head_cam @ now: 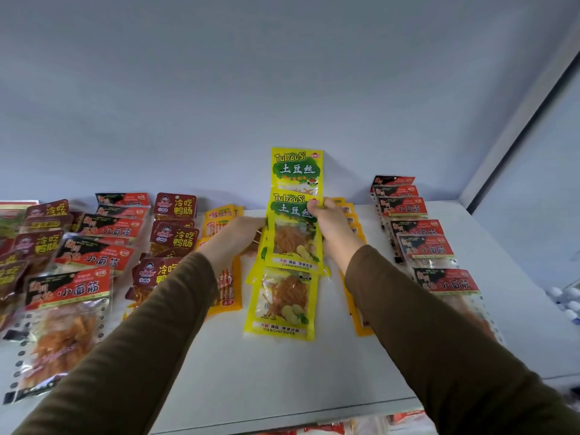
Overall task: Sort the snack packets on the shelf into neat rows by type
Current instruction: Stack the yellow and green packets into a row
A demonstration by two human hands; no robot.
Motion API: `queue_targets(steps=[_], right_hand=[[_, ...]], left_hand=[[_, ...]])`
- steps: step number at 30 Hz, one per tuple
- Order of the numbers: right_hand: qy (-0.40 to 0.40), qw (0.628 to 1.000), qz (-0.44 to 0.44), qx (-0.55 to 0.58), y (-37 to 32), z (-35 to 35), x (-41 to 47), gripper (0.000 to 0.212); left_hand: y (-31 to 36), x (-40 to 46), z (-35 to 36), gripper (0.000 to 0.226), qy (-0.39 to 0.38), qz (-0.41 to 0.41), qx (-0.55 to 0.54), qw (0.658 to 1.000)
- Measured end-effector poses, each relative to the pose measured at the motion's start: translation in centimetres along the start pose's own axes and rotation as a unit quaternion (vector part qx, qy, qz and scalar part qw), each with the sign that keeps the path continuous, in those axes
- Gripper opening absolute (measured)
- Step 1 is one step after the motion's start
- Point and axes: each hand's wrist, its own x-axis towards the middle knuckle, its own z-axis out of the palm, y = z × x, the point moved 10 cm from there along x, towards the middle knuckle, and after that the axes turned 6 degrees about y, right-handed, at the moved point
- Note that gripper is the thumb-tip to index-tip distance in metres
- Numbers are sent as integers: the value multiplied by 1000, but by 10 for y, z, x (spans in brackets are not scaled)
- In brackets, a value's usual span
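Pinching the top right corner of a glossy yellow plastic potato-shred packet mid-shelf, the right hand suits this light, floppy, slippery pouch, while the left hand touches its left edge, grip hidden.

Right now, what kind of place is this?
Likely a shop display shelf: a white shelf carries rows of many identical snack packets, such as yellow potato-shred packets and red gluten packets, with more stock on the shelf below.

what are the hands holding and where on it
Both hold the yellow potato-shred packet: right hand pinches its top right corner, left hand grips its left edge.
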Motion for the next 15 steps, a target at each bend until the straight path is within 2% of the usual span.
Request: queue_targets(steps=[3,8,10,13,15], right_hand=[[-4,1000,7,2,-5,0,-1,40],[-65,995,74,25,1,6,-10,66],[-84,992,91,24,5,6,-12,70],[-84,992,96,15,10,2,-13,86],[-83,993,80,-2,10,2,-11,74]], left_hand=[[1,2,3,21,-15,22,24,999],[10,14,-7,29,37,57,-40,997],[13,18,-8,22,44,59,-87,993],[18,22,-8,12,44,70,-113,990],[17,29,-9,11,52,66,-113,990]])
